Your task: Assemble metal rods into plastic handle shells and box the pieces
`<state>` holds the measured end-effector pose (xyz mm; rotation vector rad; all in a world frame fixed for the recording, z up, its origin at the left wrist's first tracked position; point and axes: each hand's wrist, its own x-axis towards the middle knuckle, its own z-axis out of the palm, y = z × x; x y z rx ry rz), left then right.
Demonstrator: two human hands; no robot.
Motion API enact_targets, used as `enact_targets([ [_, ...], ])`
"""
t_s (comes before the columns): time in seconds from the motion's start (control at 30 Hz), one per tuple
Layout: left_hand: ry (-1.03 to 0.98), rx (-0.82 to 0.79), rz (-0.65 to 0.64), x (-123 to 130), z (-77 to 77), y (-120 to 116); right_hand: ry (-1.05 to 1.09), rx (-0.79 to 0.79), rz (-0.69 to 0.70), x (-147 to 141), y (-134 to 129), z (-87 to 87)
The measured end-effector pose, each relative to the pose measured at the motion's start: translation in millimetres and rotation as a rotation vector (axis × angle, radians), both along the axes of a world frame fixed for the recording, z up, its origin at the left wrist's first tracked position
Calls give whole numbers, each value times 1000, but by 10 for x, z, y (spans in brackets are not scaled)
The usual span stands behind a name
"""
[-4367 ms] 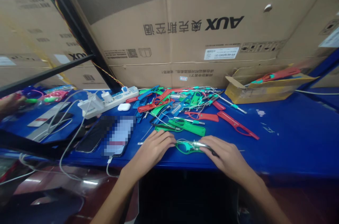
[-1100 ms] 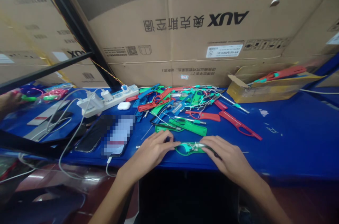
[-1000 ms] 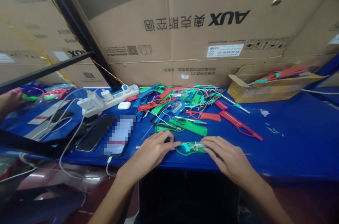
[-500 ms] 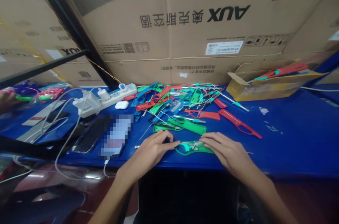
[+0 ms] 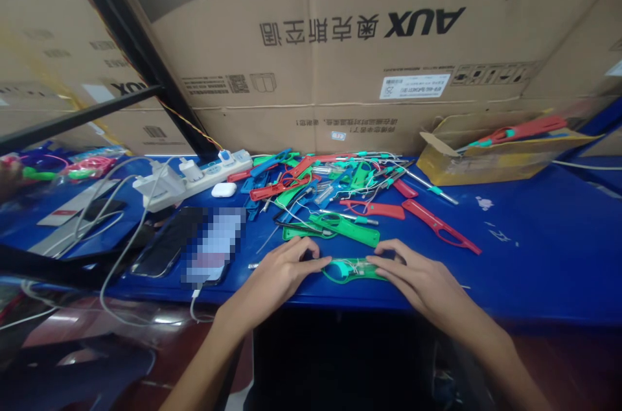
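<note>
Near the table's front edge lies a green lighter casing [image 5: 353, 278], with a teal part, thin white wires and a clear piece inside it. My left hand [image 5: 290, 268] grips its left end, finger and thumb closed there. Across from it, my right hand [image 5: 413, 271] is closed over the right end, its fingers covering that part of the casing. Another green lighter casing [image 5: 357, 231] rests just behind, at the front of a heap of red, blue and green lighter parts [image 5: 311, 187]. A red casing [image 5: 442, 226] lies to the right of the heap.
To the left are two phones [image 5: 168, 242], a white earbud case [image 5: 224, 190] and a power strip [image 5: 214, 177] with chargers and cables. An open carton [image 5: 481, 164] holding red lighters stands back right. Behind is a large cardboard sheet [image 5: 315, 80]. Another person's hand [image 5: 8, 177] shows far left.
My right hand's upper fingers have lifted and bent back from the casing, while its lower fingers stay on it. My left hand keeps its place.
</note>
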<state>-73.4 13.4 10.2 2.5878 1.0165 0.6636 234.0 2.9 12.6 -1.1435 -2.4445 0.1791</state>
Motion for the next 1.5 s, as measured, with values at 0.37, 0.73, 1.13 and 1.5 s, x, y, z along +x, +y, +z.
enact_targets([
  [0.37, 55, 4, 22, 24, 78, -45, 17, 139, 80, -425, 94, 32],
  [0.73, 104, 28, 40, 18, 63, -45, 17, 96, 76, -493, 128, 26],
  [1.13, 99, 21, 45, 28, 45, -37, 36, 171, 19, -546, 81, -68],
  [1.5, 100, 76, 35, 21, 25, -35, 22, 122, 58, -519, 95, -74],
])
